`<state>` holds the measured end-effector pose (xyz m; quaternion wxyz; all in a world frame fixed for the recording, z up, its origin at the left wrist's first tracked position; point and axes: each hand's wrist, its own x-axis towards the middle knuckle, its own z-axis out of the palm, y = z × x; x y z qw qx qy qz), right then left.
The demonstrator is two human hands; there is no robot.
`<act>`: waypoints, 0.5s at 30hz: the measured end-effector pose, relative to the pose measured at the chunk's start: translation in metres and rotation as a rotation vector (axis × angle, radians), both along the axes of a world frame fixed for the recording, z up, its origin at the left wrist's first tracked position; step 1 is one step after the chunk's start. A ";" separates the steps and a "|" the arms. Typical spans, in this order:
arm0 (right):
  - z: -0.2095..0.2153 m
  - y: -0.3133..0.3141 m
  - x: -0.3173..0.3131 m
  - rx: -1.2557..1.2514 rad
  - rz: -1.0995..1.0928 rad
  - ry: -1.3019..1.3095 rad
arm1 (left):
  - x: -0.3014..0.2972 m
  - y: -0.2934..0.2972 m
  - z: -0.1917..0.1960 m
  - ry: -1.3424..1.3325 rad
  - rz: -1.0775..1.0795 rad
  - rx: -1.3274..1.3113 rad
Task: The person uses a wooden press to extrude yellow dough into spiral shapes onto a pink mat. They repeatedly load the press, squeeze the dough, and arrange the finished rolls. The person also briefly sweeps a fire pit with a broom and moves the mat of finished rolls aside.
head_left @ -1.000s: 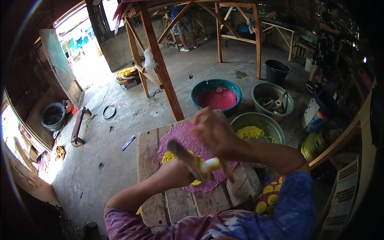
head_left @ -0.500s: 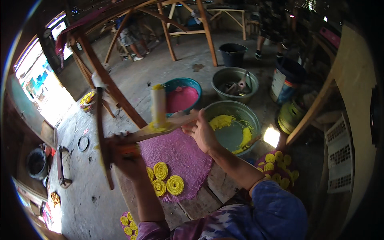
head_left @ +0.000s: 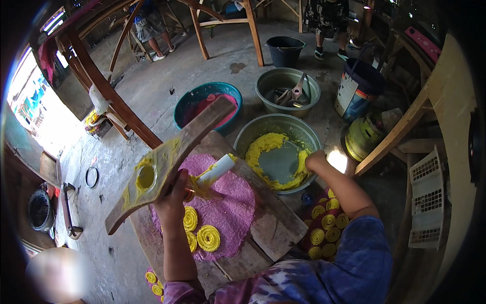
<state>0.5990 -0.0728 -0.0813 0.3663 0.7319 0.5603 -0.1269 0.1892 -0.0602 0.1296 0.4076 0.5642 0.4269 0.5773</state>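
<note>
My left hand [head_left: 172,197] is closed around a two-part wooden dough press. Its long tilted board [head_left: 177,144] has a round hole filled with yellow dough. Beneath it juts the other part, with a white tube [head_left: 216,171] tipped with yellow. My right hand [head_left: 316,162] is closed at the right rim of a grey-green basin [head_left: 316,137]; what it grips is hidden. Yellow dough [head_left: 268,143] lines that basin. Below my left hand, a round purple textured sheet [head_left: 235,213] lies on a wooden bench [head_left: 278,228], with yellow coils [head_left: 208,238] on it.
Behind stand a teal basin of pink paste [head_left: 235,93], a basin of tools [head_left: 311,104] and a dark bucket [head_left: 286,53]. A paint bucket [head_left: 349,96] and green gas cylinder [head_left: 362,137] are at right. More yellow coils [head_left: 329,221] lie right of the bench. Two people stand farther back.
My right hand has left the press and moved right to the basin's rim. The left hand has turned the press, bringing the dough-filled hole into view and tipping the white tube over.
</note>
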 end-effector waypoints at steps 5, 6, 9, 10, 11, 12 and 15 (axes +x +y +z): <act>-0.004 0.033 0.042 0.081 -0.054 -0.104 | 0.022 0.017 -0.025 0.326 -0.016 0.338; -0.022 0.039 0.050 0.107 -0.074 -0.133 | 0.027 0.014 -0.021 0.250 -0.049 0.354; -0.089 0.037 0.082 0.212 -0.120 -0.126 | 0.041 0.007 -0.011 0.089 -0.156 0.359; -0.119 0.024 0.100 0.254 -0.131 -0.065 | 0.042 0.008 -0.012 0.074 -0.190 0.320; -0.121 0.024 0.094 0.292 -0.112 0.010 | 0.038 0.007 -0.014 0.054 -0.196 0.302; -0.121 0.029 0.089 0.240 -0.115 0.023 | 0.034 0.005 -0.016 0.032 -0.204 0.285; -0.120 0.036 0.073 0.160 -0.140 0.053 | 0.029 0.000 -0.015 -0.147 -0.250 0.285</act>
